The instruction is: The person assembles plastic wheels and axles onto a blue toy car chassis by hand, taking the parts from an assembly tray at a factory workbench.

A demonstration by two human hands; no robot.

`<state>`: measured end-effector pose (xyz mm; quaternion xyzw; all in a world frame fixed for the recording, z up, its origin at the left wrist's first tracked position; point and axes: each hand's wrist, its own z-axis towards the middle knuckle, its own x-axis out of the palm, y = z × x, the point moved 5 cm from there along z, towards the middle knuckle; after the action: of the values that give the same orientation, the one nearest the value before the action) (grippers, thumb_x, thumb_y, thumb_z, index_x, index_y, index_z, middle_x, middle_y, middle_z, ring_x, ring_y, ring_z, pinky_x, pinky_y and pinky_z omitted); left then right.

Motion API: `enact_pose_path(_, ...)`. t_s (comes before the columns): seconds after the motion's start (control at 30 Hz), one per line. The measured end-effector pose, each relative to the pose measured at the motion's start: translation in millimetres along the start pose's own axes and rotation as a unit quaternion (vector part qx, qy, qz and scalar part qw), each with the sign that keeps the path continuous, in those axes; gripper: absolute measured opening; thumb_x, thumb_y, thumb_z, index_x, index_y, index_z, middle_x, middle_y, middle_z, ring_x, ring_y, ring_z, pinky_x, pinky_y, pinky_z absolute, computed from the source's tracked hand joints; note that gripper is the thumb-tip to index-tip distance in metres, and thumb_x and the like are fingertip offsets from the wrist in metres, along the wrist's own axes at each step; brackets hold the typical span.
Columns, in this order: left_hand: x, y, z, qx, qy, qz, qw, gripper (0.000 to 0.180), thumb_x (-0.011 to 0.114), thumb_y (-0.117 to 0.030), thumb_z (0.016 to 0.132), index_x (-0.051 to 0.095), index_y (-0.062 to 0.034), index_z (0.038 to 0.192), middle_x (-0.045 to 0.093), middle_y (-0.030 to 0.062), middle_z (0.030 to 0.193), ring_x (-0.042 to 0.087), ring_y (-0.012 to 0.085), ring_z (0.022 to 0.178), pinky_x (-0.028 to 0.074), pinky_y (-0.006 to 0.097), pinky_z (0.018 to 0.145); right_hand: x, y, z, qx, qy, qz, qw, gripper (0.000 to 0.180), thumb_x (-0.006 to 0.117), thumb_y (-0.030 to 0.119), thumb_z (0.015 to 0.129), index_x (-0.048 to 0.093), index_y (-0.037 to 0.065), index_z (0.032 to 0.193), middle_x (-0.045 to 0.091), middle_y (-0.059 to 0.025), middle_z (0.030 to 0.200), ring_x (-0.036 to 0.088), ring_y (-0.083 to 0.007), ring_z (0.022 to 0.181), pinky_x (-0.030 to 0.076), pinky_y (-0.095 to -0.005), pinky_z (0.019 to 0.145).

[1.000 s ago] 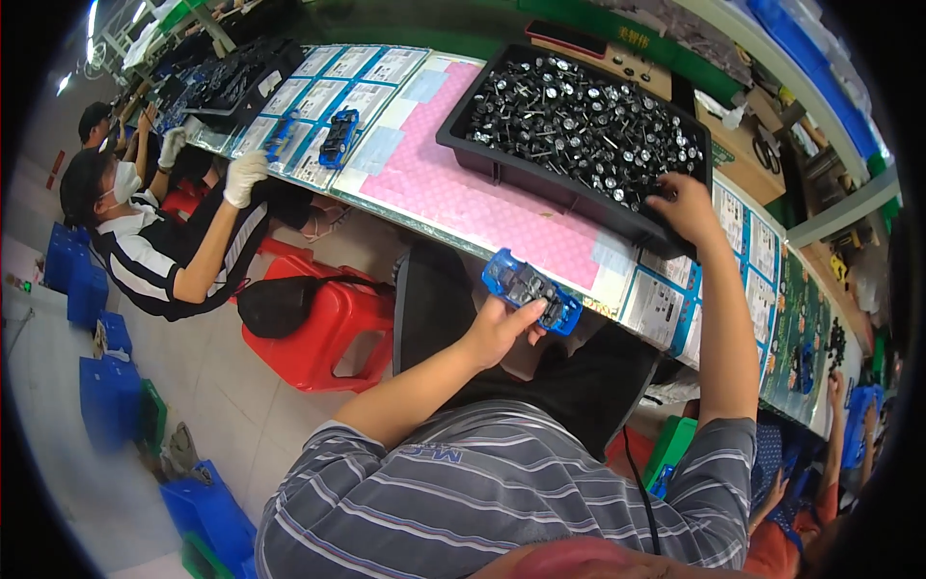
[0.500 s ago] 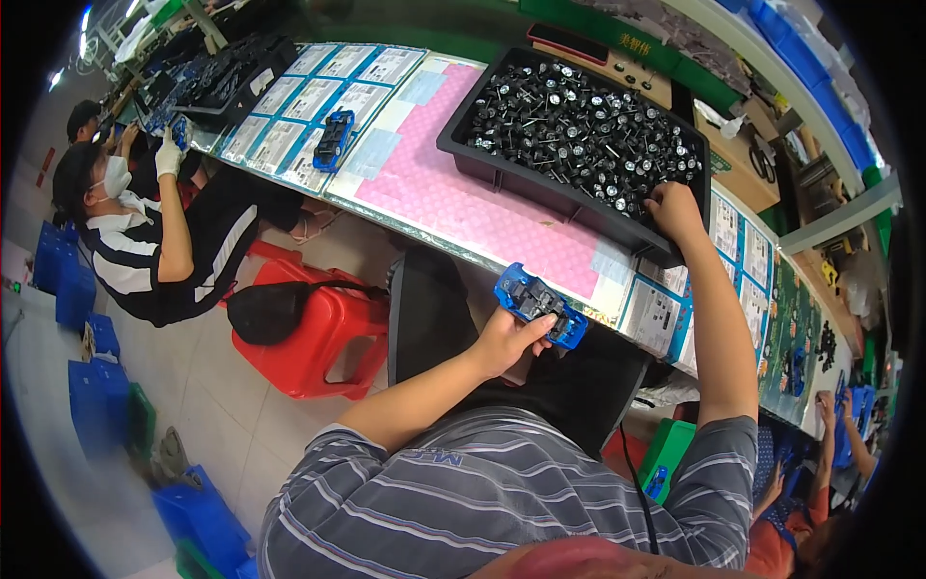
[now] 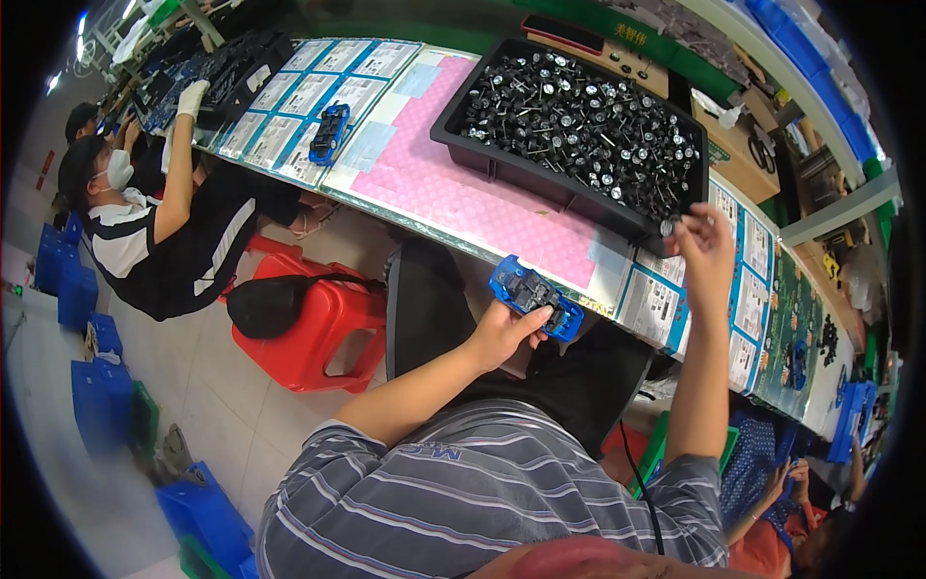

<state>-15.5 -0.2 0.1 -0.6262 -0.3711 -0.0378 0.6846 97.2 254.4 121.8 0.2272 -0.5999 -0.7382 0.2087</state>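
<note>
My left hand (image 3: 500, 336) grips a blue toy car body (image 3: 521, 289) with its dark inner side up, the thumb pressed on its near end. Beside the near right corner of a black bin (image 3: 550, 196), my right hand (image 3: 709, 246) is closed with its fingertips pinched. A small toy wheel (image 3: 667, 228) with a silver hub shows at those fingertips; whether an axle is on it is hard to see. Heaped inside the bin are many black wheels on axles (image 3: 579, 125), with silver hubs. Another blue toy car body (image 3: 330, 134) lies on the table left of the bin.
Pink padded sheeting (image 3: 424, 174) covers the table before the bin. A cardboard box (image 3: 743, 154) stands at the right. A red stool (image 3: 309, 328) with a black cap is on the left. A gloved co-worker (image 3: 145, 212) works farther left; another person's hands (image 3: 786, 482) show at lower right.
My right hand has come out of the wheel heap, over the bin's near right corner, with a wheel at its fingertips. The left hand keeps hold of the car body almost unmoved.
</note>
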Motion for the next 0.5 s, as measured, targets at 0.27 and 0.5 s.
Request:
enact_pose_path(0.27, 13, 7, 6, -0.003, 0.028, 0.015, 0.999, 0.018, 0.065, -0.018, 0.097, 0.057, -0.0039, 0.103, 0.064, 0.0038, 0.087, 0.061, 0.0089, 0.069, 0.05, 0.022, 0.059, 21, -30, -99, 0.172, 0.12, 0.275, 0.938, 0.025, 0.062, 0.009, 0.095, 0.062, -0.005, 0.116, 0.066, -0.0105, 0.105, 0.067, -0.0188, 0.094, 0.054, -0.0313, 0.085)
enact_pose_path(0.5, 21, 3, 2, 0.007, 0.03, 0.017, 0.999, 0.019, 0.063, -0.02, 0.097, 0.057, -0.004, 0.105, 0.063, 0.0026, 0.086, 0.059, 0.0083, 0.069, 0.05, 0.022, 0.059, 47, -7, -114, 0.039, 0.108, 0.063, 0.991, 0.043, 0.078, -0.001, 0.078, 0.059, -0.003, 0.117, 0.058, -0.005, 0.105, 0.058, -0.0117, 0.093, 0.05, -0.0278, 0.085)
